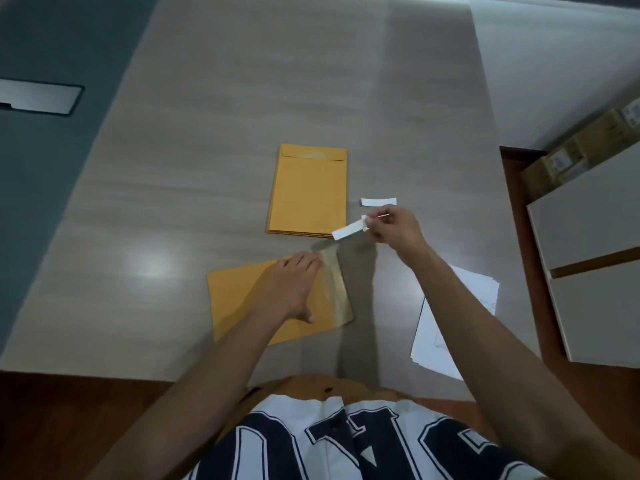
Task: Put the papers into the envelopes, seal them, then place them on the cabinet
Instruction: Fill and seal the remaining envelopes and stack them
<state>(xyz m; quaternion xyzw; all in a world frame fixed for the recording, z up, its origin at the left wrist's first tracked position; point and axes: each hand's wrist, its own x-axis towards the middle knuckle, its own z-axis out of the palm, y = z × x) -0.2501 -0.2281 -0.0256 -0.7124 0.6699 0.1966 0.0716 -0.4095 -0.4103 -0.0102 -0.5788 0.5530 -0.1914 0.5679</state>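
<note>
Paper-thin white backing strip (348, 231), light and floppy, is pinched by right hand (394, 226) fingers. Left hand (291, 289) presses flat, fingers straight, on the limp mustard-yellow paper envelope (242, 303); best handled by its edges, I judge.

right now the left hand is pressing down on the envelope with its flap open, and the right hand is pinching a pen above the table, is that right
Not quite. The head view shows the right hand pinching a white peel-off strip, not a pen. The rest holds: the left hand presses flat on the envelope, whose flap lies open, and the right hand is above the table.
</note>
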